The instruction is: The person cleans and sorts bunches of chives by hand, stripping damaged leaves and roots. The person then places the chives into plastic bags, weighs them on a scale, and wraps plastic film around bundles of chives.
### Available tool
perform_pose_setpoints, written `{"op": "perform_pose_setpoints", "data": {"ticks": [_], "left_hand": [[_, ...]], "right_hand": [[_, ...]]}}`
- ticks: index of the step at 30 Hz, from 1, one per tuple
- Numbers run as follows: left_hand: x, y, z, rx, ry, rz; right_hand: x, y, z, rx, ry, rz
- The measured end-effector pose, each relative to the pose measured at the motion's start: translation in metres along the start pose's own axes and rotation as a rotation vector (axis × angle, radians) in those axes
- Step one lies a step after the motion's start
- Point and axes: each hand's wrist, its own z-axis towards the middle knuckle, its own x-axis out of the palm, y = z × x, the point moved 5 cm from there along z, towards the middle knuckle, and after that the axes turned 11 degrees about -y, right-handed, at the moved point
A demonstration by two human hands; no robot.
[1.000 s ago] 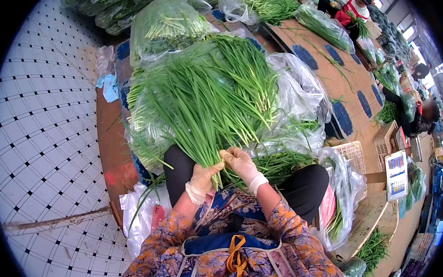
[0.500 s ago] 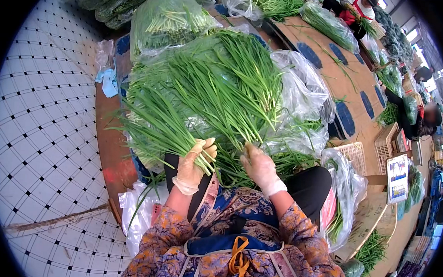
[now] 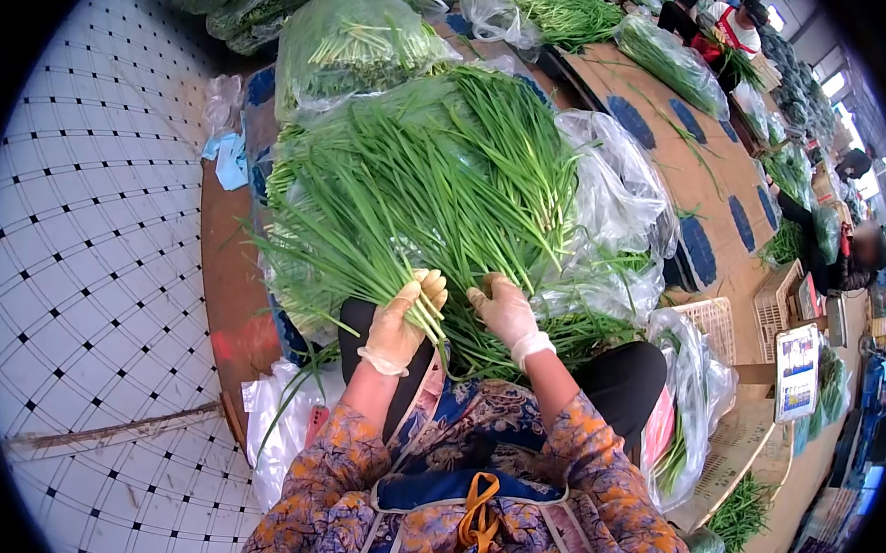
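Long green leafy stalks lie fanned over clear plastic in front of me, their pale ends toward my lap. My left hand, in a pale glove, is wrapped round a bunch of these stalks near its cut ends. To its right, my right hand, also gloved, is at the lower ends of the stalks on the pile. Its fingers are bent and close together; whether a stalk is between them is too small to tell.
A plastic bag of greens stands beyond the pile. At the right are a crate, a white display and a bag with stalks. A co-worker sits at the top right, another person farther down.
Half a second ago my right hand was at the stalk ends; it has shifted slightly up and left. Since the first frame my hands have parted, and the left holds its bunch farther left.
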Motion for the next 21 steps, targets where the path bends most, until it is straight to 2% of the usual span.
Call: {"op": "perform_pose_setpoints", "data": {"ticks": [2,3,4,6,8,10,11,12,15,16,18,20,21], "left_hand": [[0.0,0.002,0.003,0.034,-0.031,0.055],[0.0,0.002,0.003,0.065,-0.061,0.113],[0.001,0.004,0.003,0.062,-0.059,0.112],[0.0,0.003,0.005,0.137,-0.106,0.196],[-0.001,0.004,0.006,0.131,-0.113,0.207],[-0.001,0.002,0.005,0.131,-0.14,0.22],[-0.002,0.002,0.005,0.132,-0.144,0.221],[-0.002,0.002,0.005,0.13,-0.129,0.212],[0.0,-0.001,0.008,0.114,-0.091,0.136],[-0.001,-0.002,0.009,0.098,-0.081,0.069],[-0.002,-0.007,0.006,0.16,-0.076,0.11],[-0.001,-0.011,0.001,0.193,-0.046,0.096],[0.004,-0.016,-0.001,0.175,-0.053,0.064]], "right_hand": [[-0.018,0.015,-0.017,-0.19,-0.211,0.105],[-0.026,0.026,-0.028,-0.283,-0.261,0.132],[-0.025,0.034,-0.035,-0.313,-0.204,0.078],[-0.022,0.036,-0.052,-0.478,-0.307,-0.008],[-0.015,0.025,-0.047,-0.438,-0.31,-0.095],[-0.009,0.008,-0.032,-0.146,-0.134,0.323],[-0.004,0.011,-0.033,-0.176,-0.057,0.561],[0.001,0.025,-0.035,-0.284,0.032,0.505],[0.018,0.036,-0.046,-0.09,0.399,0.549],[0.013,0.035,-0.051,0.02,0.336,0.532],[0.013,0.027,-0.052,-0.065,0.353,0.422],[0.005,0.021,-0.051,-0.276,0.324,0.124],[0.005,0.016,-0.051,-0.366,0.311,-0.157]]}}
